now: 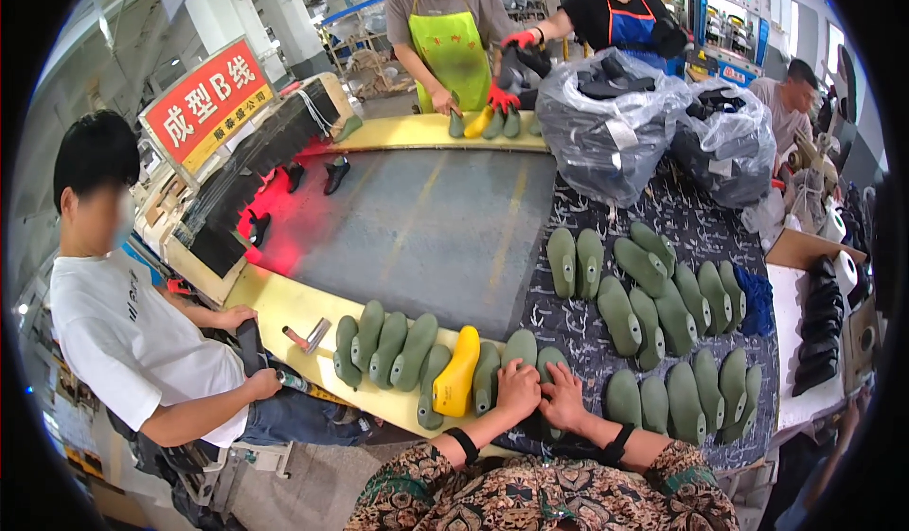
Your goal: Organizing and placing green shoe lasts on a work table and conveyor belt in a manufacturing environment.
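Observation:
Side by side at the near edge of the table, my hands rest on two green shoe lasts. My left hand point(518, 391) grips one green shoe last point(520, 346), its fingers curled over the middle. Just to its right, my right hand point(564, 400) is closed round a second green shoe last point(546, 359). The two hands nearly touch. Left of them stands a row of green lasts, with one yellow shoe last point(457, 372) among them and a green last point(486, 378) closest to my left hand. My palms hide the lower parts of the held lasts.
More green lasts point(677, 318) lie in groups on dark patterned cloth point(587, 342) at right. Clear plastic bags point(611, 143) of dark shoe parts stand beyond. A seated person point(151, 332) works at left beside a lit machine point(222, 219); two people stand across the table.

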The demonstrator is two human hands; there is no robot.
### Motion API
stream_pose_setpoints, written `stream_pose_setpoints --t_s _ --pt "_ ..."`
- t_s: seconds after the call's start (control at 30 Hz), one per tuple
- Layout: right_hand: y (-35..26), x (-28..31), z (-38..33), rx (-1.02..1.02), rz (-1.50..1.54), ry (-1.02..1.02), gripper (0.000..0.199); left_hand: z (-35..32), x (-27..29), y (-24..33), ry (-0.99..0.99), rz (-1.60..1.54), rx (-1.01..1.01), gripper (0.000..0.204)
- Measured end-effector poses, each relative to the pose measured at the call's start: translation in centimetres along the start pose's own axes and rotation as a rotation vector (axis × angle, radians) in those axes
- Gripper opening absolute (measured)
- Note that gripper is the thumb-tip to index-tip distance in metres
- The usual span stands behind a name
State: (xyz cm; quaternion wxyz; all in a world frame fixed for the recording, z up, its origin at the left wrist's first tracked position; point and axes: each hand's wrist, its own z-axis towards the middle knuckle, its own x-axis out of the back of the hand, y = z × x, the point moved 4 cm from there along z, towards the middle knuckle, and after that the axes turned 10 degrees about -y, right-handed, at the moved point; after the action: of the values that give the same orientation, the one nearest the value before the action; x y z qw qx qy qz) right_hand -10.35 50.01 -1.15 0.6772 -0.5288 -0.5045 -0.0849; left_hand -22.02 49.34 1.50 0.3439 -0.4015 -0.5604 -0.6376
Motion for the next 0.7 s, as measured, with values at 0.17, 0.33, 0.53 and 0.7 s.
stream_pose_setpoints --t_s 0.17,0.33,0.53,0.7 --pt "-0.02 0.14 -0.07 0.0 0.008 0.026 0.032 0.08 0.14 0.05 0.016 0.008 -0.022 0.009" --pt "0.11 0.01 -0.47 0.002 0.022 0.014 0.032 -0.19 -0.29 0.07 0.043 -0.002 -0.029 0.005" --pt "0.15 -0.4 -0.7 0.002 -0.011 0.007 0.03 -0.51 -0.4 0.01 0.018 -0.013 -0.011 0.007" --pt "0.05 -0.14 -0.53 -0.001 -0.005 -0.02 0.032 -0.36 -0.42 -0.16 -0.009 -0.023 -0.004 0.008"
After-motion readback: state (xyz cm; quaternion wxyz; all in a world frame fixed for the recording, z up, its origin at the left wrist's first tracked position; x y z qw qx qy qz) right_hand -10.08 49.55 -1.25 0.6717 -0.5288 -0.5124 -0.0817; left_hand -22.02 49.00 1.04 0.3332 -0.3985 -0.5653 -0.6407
